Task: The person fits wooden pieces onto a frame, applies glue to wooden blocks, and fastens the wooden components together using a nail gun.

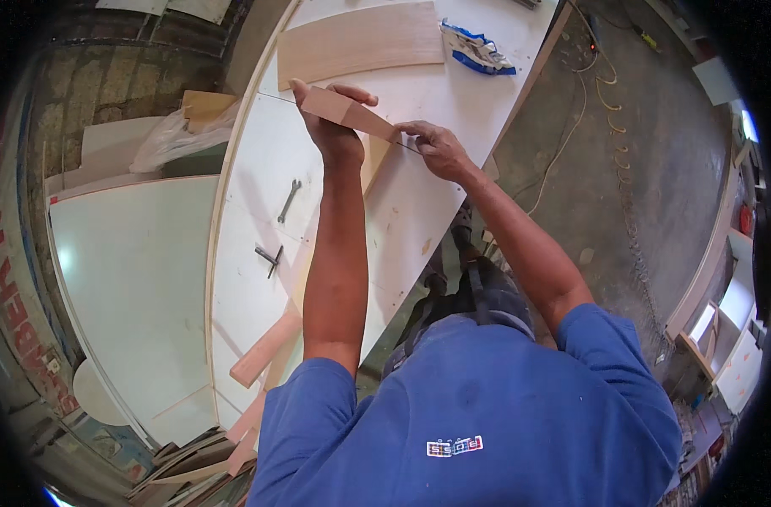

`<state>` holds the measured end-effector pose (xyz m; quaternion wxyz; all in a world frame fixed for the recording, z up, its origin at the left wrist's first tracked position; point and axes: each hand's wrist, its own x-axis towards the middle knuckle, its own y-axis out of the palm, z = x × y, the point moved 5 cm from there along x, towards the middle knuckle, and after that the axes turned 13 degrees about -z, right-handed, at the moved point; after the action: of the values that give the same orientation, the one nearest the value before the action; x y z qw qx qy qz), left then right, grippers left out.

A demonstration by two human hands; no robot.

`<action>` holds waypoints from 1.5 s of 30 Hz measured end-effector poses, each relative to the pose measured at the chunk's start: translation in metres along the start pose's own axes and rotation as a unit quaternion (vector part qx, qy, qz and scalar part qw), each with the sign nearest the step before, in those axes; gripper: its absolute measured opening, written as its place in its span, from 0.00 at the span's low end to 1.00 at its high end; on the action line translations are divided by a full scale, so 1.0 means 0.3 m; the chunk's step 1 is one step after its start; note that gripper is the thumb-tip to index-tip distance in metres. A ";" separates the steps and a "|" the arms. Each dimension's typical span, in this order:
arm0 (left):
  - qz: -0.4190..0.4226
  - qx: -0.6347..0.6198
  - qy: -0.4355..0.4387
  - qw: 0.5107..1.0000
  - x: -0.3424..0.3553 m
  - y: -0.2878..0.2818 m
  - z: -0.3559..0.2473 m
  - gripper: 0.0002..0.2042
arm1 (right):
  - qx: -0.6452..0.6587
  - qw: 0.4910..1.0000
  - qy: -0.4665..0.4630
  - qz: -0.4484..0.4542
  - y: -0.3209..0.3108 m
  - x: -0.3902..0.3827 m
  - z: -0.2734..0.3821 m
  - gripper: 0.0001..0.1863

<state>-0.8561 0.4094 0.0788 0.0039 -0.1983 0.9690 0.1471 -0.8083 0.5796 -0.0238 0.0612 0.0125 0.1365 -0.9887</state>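
Note:
A tapered piece of reddish-brown wood (351, 112) is raised over the white worktable, tilted down to the right. My left hand (333, 135) grips it from beneath, thumb along one side and fingers round the other. At its narrow right end is my right hand (436, 150), fingers closed in a pinch at the tip. A thin dark line shows under those fingers; whether it is a tool or an edge I cannot tell. Beyond both hands lies a wide, gently curved wood panel (360, 46). A wrench (289, 201) rests on the table left of my left forearm.
The white worktable (258, 245) also carries a small dark T-shaped tool (269, 259), a blue and white plastic packet (478, 49) and a wood block (265, 348). Left of it leans a large pale panel (140, 287). A coiled yellow hose (615, 127) trails over the floor.

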 end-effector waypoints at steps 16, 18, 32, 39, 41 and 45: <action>-0.031 -0.185 -0.071 0.980 0.032 -0.017 0.110 0.23 | -0.028 0.996 -0.022 -0.082 0.034 -0.039 -0.007 0.27; -0.047 -0.189 -0.060 0.979 0.031 -0.029 0.112 0.21 | -0.032 0.996 -0.015 -0.080 0.040 -0.040 0.001 0.27; -0.049 -0.210 -0.122 0.969 0.068 -0.015 0.141 0.29 | -0.046 0.981 0.070 -0.176 -0.348 -0.147 -0.034 0.25; -0.017 -0.160 -0.071 0.984 0.025 -0.059 0.140 0.36 | -0.204 0.928 -0.033 -0.312 -0.871 0.171 0.004 0.20; -0.003 -0.175 -0.108 0.979 0.005 -0.043 0.110 0.39 | -0.296 0.883 -0.104 -0.348 -0.977 0.421 0.024 0.19; 0.028 -0.181 -0.147 0.972 -0.008 0.026 0.085 0.40 | -0.500 0.755 -0.315 -0.285 -1.176 0.963 -0.089 0.17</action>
<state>-0.8582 0.4246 0.0569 0.1058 -0.1444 0.9203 0.3479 -1.1386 0.8898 0.0332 -0.1858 -0.3718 0.5815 -0.6993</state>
